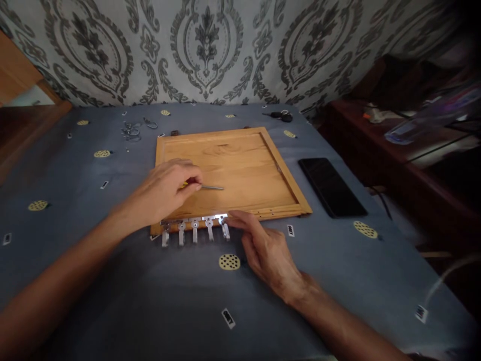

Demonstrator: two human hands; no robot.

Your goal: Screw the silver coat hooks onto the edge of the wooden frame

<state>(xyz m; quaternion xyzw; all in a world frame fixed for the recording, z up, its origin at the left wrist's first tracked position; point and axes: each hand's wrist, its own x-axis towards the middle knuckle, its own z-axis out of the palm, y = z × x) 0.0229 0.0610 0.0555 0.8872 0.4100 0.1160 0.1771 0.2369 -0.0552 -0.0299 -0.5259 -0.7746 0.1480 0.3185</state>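
A shallow wooden panel with a raised frame (221, 165) lies on the bed-like surface. Along its near edge runs a silvery metal hook rail (195, 224) with several hooks hanging toward me. My left hand (169, 188) is closed around a screwdriver (213, 188); its thin metal shaft points right over the panel, and a bit of yellow handle shows between the fingers. My right hand (268, 250) has its fingertips on the right end of the rail, index finger stretched along the frame edge, other fingers curled. Small dark holes dot the frame just right of these fingertips.
A black phone (332, 187) lies right of the panel. Behind it are scissors with black handles (283, 116). Loose metal hooks or rings (131, 130) sit at the back left. Patterned blue cloth (150, 301) covers the surface; a cluttered dark red table (376, 135) stands at right.
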